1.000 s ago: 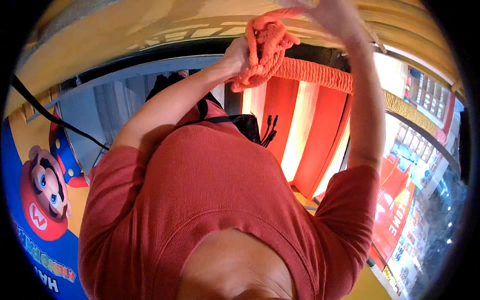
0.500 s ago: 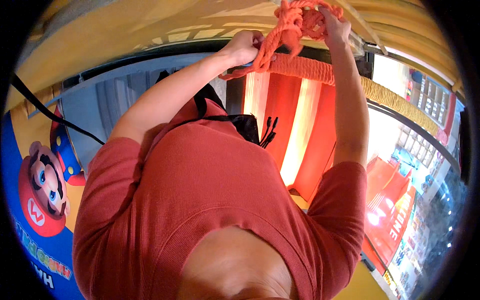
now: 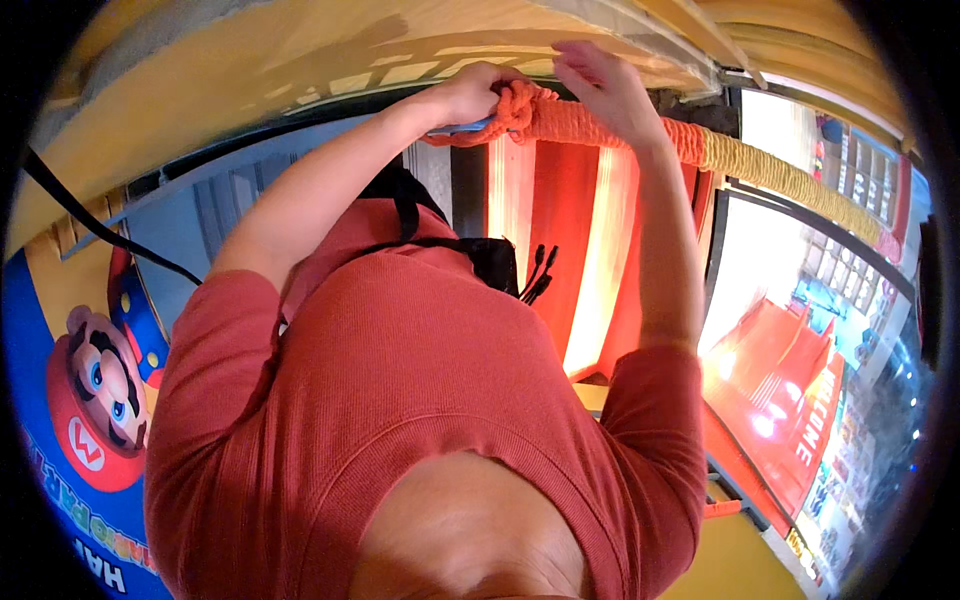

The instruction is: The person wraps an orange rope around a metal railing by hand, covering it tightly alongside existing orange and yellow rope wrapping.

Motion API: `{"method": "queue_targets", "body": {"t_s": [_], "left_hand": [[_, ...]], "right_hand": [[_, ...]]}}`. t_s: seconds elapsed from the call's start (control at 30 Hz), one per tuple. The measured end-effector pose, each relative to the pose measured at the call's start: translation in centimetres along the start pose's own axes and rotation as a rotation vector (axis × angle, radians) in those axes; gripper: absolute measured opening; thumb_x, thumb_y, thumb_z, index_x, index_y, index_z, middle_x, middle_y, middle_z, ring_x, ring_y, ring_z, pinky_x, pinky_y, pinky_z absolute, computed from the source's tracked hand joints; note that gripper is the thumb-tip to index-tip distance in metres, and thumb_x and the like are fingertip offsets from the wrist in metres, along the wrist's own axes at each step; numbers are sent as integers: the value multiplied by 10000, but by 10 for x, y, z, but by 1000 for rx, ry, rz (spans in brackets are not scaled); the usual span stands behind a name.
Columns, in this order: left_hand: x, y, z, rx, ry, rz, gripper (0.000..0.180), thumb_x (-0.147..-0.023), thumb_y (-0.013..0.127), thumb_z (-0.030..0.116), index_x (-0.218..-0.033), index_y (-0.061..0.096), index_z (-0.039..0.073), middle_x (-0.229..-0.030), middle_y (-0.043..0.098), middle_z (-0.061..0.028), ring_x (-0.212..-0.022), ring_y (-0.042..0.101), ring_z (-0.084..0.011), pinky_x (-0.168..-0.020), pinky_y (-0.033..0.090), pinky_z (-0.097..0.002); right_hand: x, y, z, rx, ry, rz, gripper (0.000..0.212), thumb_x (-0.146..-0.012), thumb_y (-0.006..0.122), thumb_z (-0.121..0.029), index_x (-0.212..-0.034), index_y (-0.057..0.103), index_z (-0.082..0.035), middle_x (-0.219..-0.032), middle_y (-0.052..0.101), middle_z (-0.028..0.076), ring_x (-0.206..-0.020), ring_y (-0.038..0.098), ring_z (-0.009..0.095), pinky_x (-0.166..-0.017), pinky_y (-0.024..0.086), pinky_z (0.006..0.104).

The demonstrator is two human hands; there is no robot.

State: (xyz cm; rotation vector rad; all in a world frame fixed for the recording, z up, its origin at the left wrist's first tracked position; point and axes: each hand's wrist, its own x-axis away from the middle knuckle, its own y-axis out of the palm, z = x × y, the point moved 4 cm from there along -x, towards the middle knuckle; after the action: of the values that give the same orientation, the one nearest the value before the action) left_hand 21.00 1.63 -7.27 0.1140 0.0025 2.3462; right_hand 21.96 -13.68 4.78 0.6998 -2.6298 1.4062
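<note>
A horizontal pole is wrapped in thick orange rope (image 3: pixel 575 122) in front of me, and farther right in tan rope (image 3: pixel 800 182). My left hand (image 3: pixel 476 92) is closed on the orange rope at the pole's left part, its fingertips partly hidden. Just beside those fingers sits a bunched loop of orange rope (image 3: pixel 518 108). Below that hand shows a strip of blue (image 3: pixel 465 127), its kind unclear. My right hand (image 3: pixel 605 92) is open, fingers stretched out, over the wrapped pole; whether its palm touches the rope I cannot tell.
A yellow surface (image 3: pixel 300 60) runs close along the far side. Red and white striped panels (image 3: pixel 560 250) lie below the pole. At left are a cartoon banner (image 3: pixel 100 400) and a black cable (image 3: pixel 110 235). A small black bag (image 3: pixel 490 262) hangs at my front.
My right hand has come down from the raised rope bundle, let go and opened. The loose orange rope is now lower, bunched against the pole by my left hand, which moved slightly left.
</note>
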Motion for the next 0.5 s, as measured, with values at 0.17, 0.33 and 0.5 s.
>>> {"method": "queue_targets", "body": {"t_s": [0.17,0.33,0.5], "left_hand": [[-7,-2,-12,48,94,-34,277,-928,491,10,-1174,615,-22,-892,615,-24,-849,548,-108,-835,464,-276],[-15,-1,-7,16,12,-167,295,-961,474,42,-1232,583,5,-976,603,-20,-923,543,-102,-884,447,-276],[-15,-6,-15,161,-43,-231,375,-969,501,79,-1343,480,68,-1127,588,-37,-1030,568,-124,-950,440,-284]], "right_hand": [[109,34,4,-776,348,-401,237,-978,533,-137,-990,680,48,-846,699,114,-786,681,194,-765,534,314],[81,87,132,-853,180,495,355,-975,554,-189,-1243,555,43,-1217,608,163,-1096,605,248,-918,495,360],[-19,115,92,-1512,-300,104,637,-959,559,-426,-1413,396,-11,-1331,534,149,-1152,577,261,-981,470,376]]}}
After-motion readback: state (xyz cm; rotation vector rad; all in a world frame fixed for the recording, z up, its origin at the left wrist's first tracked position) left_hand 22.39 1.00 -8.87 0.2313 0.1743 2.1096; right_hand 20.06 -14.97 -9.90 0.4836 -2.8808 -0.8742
